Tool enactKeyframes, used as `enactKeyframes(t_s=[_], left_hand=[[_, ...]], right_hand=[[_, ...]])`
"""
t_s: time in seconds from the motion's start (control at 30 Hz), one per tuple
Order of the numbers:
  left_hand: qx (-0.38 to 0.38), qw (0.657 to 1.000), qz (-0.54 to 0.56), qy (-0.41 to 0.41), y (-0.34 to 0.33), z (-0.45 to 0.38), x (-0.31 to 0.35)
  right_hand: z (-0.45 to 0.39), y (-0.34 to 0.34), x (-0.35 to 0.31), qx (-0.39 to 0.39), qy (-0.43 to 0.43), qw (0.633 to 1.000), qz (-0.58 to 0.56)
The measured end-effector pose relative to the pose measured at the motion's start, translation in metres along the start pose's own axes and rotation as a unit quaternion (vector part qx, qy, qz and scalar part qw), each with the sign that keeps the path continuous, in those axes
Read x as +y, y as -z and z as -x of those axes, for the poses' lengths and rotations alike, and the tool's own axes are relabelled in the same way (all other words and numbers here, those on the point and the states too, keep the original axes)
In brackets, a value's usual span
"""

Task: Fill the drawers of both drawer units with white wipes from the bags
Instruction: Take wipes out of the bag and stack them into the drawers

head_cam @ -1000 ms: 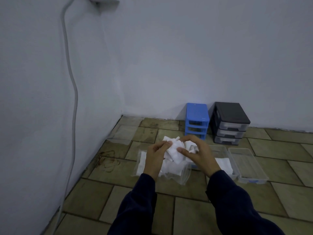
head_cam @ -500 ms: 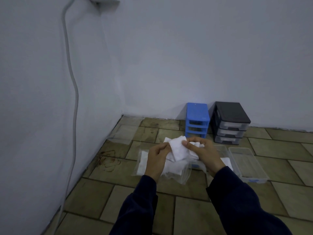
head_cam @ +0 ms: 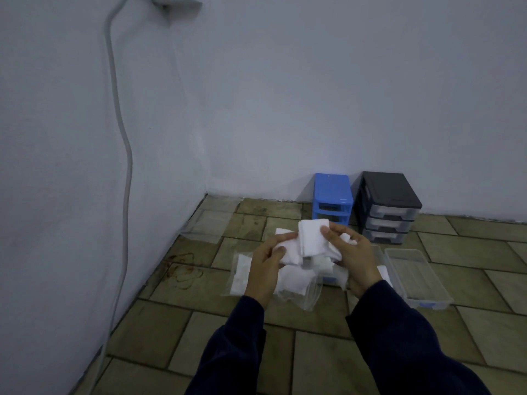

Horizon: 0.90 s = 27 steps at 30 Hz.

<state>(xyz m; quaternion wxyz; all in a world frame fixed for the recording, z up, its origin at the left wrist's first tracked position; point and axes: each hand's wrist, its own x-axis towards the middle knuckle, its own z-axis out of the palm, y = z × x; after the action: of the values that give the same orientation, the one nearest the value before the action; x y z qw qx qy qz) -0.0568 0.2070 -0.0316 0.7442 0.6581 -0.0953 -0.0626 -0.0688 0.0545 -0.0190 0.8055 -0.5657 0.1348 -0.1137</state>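
Observation:
Both my hands hold a bunch of white wipes [head_cam: 309, 238] above the floor. My left hand [head_cam: 263, 269] grips the left side of the bunch, my right hand [head_cam: 352, 258] pinches the top of a folded wipe. Under them lies a clear plastic bag [head_cam: 293, 283] with more white wipes inside. A blue drawer unit [head_cam: 332, 195] with its drawers out stands against the back wall, and a black drawer unit [head_cam: 389, 206] with clear drawers stands right of it. Two clear drawers lie on the floor: one [head_cam: 377, 253] mostly hidden behind my right hand, one [head_cam: 417, 275] further right.
An empty clear bag [head_cam: 209, 226] lies by the left wall in the corner. A grey cable [head_cam: 122, 155] runs down the left wall to the floor. The floor is of olive tiles, with a dark stain [head_cam: 182, 273] left of the bag.
My hands have lifted the bunch of wipes a little, and my right hand has drawn one folded wipe upright at the top.

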Motion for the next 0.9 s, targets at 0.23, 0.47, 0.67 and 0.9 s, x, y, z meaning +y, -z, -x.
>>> enactKeyframes(t_s=[0.23,0.47,0.67,0.9], left_hand=[[0.002,1.0,-0.006,-0.019,-0.003,-0.003,-0.007],[0.013,0.999,0.032,0.007,-0.009,0.0,-0.005],[0.037,0.996,0.076,0.016,-0.012,0.001,-0.003],[0.055,0.991,0.117,0.04,-0.013,-0.002,-0.007]], right_hand=[[0.001,-0.006,0.007,-0.071,-0.094,0.99,-0.076],[0.006,-0.019,0.021,0.002,-0.061,0.997,-0.044],[0.01,-0.026,0.019,0.046,-0.02,0.998,-0.037],[0.007,-0.028,0.02,0.047,0.011,0.999,-0.001]])
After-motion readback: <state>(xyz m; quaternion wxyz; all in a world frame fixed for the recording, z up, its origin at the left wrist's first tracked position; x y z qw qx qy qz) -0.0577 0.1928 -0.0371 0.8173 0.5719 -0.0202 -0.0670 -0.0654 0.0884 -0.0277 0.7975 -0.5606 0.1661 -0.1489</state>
